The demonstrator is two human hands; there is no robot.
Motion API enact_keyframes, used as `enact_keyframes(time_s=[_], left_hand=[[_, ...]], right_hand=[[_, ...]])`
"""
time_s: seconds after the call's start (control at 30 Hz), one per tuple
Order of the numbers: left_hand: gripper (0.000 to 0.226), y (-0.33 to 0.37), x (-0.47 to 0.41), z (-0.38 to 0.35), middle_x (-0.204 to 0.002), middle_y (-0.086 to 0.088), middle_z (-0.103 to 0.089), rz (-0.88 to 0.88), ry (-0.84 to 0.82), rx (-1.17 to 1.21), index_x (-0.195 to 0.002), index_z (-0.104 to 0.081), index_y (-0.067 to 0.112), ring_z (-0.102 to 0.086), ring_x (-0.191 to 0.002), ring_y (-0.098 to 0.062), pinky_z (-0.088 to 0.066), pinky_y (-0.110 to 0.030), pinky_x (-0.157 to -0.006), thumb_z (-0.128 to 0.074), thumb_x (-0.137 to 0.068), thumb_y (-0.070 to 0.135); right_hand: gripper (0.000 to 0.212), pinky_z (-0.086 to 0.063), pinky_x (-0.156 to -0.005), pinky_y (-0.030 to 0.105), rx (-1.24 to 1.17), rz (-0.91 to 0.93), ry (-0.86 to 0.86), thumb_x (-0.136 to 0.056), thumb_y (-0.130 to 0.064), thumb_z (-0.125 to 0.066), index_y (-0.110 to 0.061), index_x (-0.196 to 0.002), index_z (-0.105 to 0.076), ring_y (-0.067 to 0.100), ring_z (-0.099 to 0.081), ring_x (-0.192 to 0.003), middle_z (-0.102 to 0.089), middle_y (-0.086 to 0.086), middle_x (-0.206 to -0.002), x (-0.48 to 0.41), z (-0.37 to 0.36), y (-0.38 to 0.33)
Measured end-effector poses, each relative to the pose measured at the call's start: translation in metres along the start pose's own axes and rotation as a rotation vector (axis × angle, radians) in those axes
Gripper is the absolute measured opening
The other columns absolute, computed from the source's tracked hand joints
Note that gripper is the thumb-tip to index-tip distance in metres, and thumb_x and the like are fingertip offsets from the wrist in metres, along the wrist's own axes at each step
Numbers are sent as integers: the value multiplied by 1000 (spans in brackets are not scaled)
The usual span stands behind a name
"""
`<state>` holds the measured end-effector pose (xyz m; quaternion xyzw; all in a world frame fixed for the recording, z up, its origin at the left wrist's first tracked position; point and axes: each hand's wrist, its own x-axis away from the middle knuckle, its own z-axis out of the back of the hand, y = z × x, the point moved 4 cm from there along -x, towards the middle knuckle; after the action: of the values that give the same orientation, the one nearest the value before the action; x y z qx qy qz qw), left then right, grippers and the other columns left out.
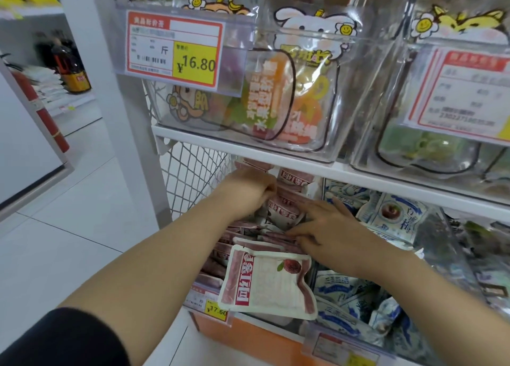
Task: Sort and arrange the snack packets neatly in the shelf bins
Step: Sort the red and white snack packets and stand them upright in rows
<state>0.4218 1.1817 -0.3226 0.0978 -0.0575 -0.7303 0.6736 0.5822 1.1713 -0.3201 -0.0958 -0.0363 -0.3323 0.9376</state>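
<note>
White shelf (276,154): above hands; tiled floor (69,227) left.
Left hand (248,189): grips pink packets (284,208).
Right hand (328,233): flat, pressing them.
Price tags (174,48): four.

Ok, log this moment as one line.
left hand grips red packets | right hand presses them | front packet overhangs bin

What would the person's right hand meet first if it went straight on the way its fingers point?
The right hand points left into the stacked pink-and-white plastic snack packets, which it seems to touch; the left hand lies beyond.
</note>
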Motion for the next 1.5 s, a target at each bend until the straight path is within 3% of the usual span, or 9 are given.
enact_keyframes(time_s=[0.23, 0.33, 0.53, 0.67, 0.87, 1.07, 1.23, 1.37, 1.5], left_hand=[[13, 2, -20, -4, -90, 0, -61, 210, 20, 230, -95, -60, 14, -56, -82, -16, -43, -29, -72, -48, -95, 20], [11, 3, -19, -5, -86, 2, -53, 241, 74, 237, -90, -55, 15, -50, -81, -15, -37, -27, -70, -46, -96, 18], [13, 5, -4, -3, -94, -4, -63, 155, 148, 244, -96, -60, 10, -56, -90, -19, -42, -27, -80, -50, -94, 19], [14, 4, 18, 7, -85, -4, -69, 142, 301, 353, -98, -60, 7, -64, -79, -18, -47, -23, -73, -49, -95, 15], [8, 8, 62, 21, -65, 12, -60, 296, 464, 551, -91, -49, 22, -56, -60, 4, -36, -4, -52, -44, -97, 20], [16, 18, 116, 16, -71, 13, -68, 604, 757, 871, -82, -46, 28, -60, -58, 10, -36, -7, -47, -45, -97, 25], [14, 23, 141, -1, -85, 7, -72, 699, 944, 1081, -83, -47, 27, -66, -80, 6, -43, -7, -61, -45, -97, 25], [12, 18, 139, -7, -87, 8, -71, 718, 962, 1180, -85, -49, 26, -68, -85, -1, -50, -21, -72, -45, -97, 26], [11, 15, 140, -6, -87, 8, -71, 720, 940, 1204, -87, -50, 24, -68, -83, 1, -48, -11, -60, -46, -96, 27]], right_hand=[[34, -14, -118, 38, -79, -1, 143, -93, -32, -44, -37, -124, -59, 18, -8, -143, -11, -2, -157, 4, 0, 3], [30, -19, -116, 38, -66, 14, 199, -90, -35, -49, -34, -115, -66, 20, -18, -140, -22, -3, -154, 6, -1, 5], [24, -43, -94, 33, -111, -149, 242, -91, -31, -52, -30, -111, -65, 17, -54, -108, -58, -6, -121, -22, 15, 25], [17, -41, -82, 23, -229, -162, 212, -92, -28, -53, -31, -104, -65, 6, -50, -92, -59, -14, -107, -36, 20, 26], [17, -45, -70, 23, -514, -209, 305, -93, -33, -45, -22, -92, -57, 7, -55, -77, -59, -8, -85, -28, 21, 23], [21, -45, -72, 25, -244, -127, 72, -98, -24, -42, -21, -110, -58, 16, -57, -89, -61, -2, -105, -40, 29, 7], [19, -41, -56, 2, -348, -118, 69, -95, -17, -48, -9, -108, -59, 6, -58, -78, -64, 2, -103, -50, 37, -5], [22, -51, -75, 18, -272, -22, -101, -95, -15, -48, -16, -108, -66, 7, -62, -84, -67, -4, -108, -54, 24, -21], [31, -36, -61, -6, -207, 1, -161, -96, -9, -41, -17, -115, -65, -3, -53, -85, -63, -7, -116, -54, 17, -25]])
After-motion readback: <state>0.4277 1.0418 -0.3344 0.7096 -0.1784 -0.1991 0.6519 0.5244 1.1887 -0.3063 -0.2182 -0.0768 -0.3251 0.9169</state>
